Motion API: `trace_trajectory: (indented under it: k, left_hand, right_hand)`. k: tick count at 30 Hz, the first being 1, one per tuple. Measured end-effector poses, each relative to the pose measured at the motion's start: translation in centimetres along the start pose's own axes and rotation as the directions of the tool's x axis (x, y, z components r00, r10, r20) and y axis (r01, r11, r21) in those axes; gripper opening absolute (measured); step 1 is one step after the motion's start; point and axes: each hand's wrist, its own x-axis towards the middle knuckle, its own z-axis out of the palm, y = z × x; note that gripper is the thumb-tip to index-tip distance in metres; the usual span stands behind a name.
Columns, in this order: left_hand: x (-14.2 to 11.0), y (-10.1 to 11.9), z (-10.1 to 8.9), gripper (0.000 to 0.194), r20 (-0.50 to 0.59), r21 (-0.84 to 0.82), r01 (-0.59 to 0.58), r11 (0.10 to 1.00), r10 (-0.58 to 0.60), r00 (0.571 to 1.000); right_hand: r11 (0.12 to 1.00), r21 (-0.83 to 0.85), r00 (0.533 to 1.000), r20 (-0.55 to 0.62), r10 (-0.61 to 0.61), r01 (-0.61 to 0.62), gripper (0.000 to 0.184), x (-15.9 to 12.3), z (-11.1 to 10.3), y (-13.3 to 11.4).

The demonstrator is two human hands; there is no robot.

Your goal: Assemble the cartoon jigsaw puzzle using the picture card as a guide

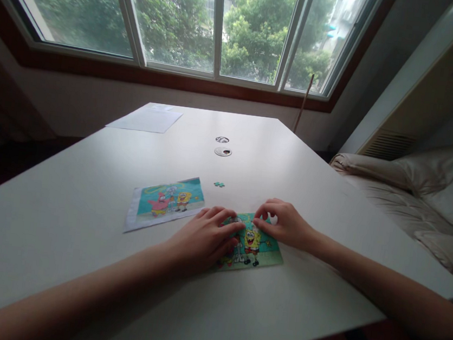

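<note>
A cartoon jigsaw puzzle with a yellow sponge figure lies on the white table in front of me. My left hand rests across its left part, fingers stretched out and lying on the picture, so that side is hidden. At the puzzle's upper edge, my right hand has thumb and index finger bent together in a pinch; whatever is between the tips is too small to make out. A loose teal puzzle piece lies beyond the puzzle. To the left is a printed sheet with a matching cartoon picture.
Two small round objects lie farther up the white table. Sheets of white paper sit at its far left corner. Past the far edge is a window, and a pale sofa stands to the right.
</note>
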Motion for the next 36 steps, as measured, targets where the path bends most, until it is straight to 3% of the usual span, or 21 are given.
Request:
trace_trajectory:
  k: [9,16,20,25,30,36]
  left_hand:
    - [0.1,0.3,-0.3,0.031,0.042,0.077,-0.020,0.997,0.017,0.999]
    - [-0.2,0.0,-1.8,0.030,0.071,-0.042,-0.037,0.998,0.040,0.997]
    - [-0.8,-0.3,-2.1,0.025,0.012,-0.097,-0.050,0.994,0.051,0.999]
    - [-1.2,-0.4,-1.8,0.026,-0.015,-0.109,-0.065,0.992,0.064,0.998]
    - [-1.1,-0.4,-1.7,0.025,-0.016,-0.112,-0.060,0.992,0.059,0.998]
    - [-1.1,-0.4,-1.6,0.025,-0.029,-0.106,-0.061,0.993,0.058,0.998]
  right_hand:
    - [0.999,0.019,0.998,0.057,0.040,-0.042,0.010,0.7,0.3,0.3]
    - [0.992,0.126,0.956,0.287,-0.054,0.018,0.010,3.4,-1.2,0.6]
    - [0.996,0.089,0.981,0.196,-0.002,-0.015,0.015,6.7,-0.6,1.3]
    - [1.000,0.000,0.995,0.099,0.024,-0.024,0.019,11.0,2.0,1.8]
    - [0.994,-0.053,0.977,0.189,0.101,-0.093,0.029,13.2,3.5,1.3]
    - [0.994,-0.039,0.949,0.296,0.110,-0.103,0.021,13.4,2.7,0.7]
